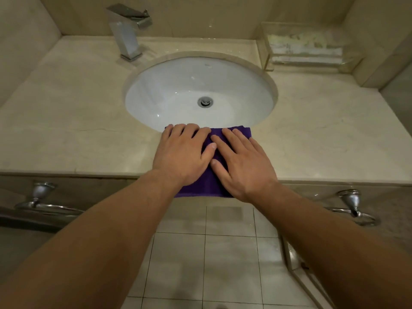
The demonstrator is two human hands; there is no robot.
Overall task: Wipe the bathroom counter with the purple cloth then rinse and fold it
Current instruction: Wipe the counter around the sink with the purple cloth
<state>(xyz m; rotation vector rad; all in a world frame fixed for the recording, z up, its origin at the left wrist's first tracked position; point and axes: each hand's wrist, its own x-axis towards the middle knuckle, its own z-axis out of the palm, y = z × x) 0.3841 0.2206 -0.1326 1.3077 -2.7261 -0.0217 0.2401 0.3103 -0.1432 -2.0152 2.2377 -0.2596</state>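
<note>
Head view, looking down at the vanity. My left hand [182,152] and right hand [243,166] both lie flat, palms down, on the folded dark purple cloth [205,187]. The fingers of each hand are straight and slightly spread, pressing rather than gripping, and the two thumbs lie close together over the cloth's middle.

The cloth forms a rectangle on the front strip of the beige marble counter [78,134]. Its far edge reaches the near rim of the white oval undermount basin [178,92], and its near edge extends just past the counter's front edge.

A chrome drain stopper [205,101] sits at the basin's centre. A square chrome faucet [128,34] stands behind the basin to the left. A clear acrylic box [305,50] holding rolled white towels rests at the back right corner. A chrome towel ring [354,208] hangs on the counter's front panel at right. Pale square floor tiles [223,253] show below, between my forearms.
</note>
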